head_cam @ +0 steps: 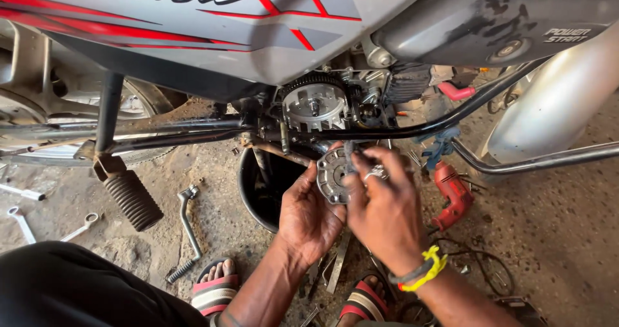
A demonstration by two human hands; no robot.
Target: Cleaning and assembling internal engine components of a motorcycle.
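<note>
Head view: left hand (308,216) and right hand (382,206) grip a round ribbed metal plate (333,173)

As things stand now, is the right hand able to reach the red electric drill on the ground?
Probably yes. The red drill lies on the ground just right of the right hand, with nothing between them. But that hand and the left hand are both on the round metal disc.

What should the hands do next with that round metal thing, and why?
Probably keep wiping the disc a little more. The left hand cups it from below while the right hand presses a bit of cloth on its top edge, over the black tub. The open clutch on the engine sits right above, so the disc likely goes back there once clean.
</note>
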